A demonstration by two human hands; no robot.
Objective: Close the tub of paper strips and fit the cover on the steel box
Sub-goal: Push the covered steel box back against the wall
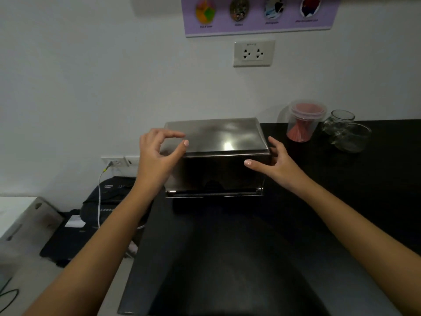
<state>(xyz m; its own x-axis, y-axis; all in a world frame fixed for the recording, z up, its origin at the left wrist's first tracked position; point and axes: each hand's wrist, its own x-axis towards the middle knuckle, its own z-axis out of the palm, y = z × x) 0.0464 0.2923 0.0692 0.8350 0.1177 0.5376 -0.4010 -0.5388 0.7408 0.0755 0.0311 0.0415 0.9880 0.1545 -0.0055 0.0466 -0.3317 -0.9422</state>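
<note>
– Dim, isn't it?
– Yes — soft and slightly blurred all over. One glare spot on the cover [215, 135], between the hands.
– Shadows?
– The counter [341, 179] is nearly black. Wide-angle bending tilts the poster [257, 17] far above.

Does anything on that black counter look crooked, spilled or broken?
Nothing stands out. The cover sits flat and square on the steel box, the tub of red paper strips stands upright with its lid on, and both hands hover open beside the box.

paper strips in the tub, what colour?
Red, seen through the clear tub in the head view.
</note>
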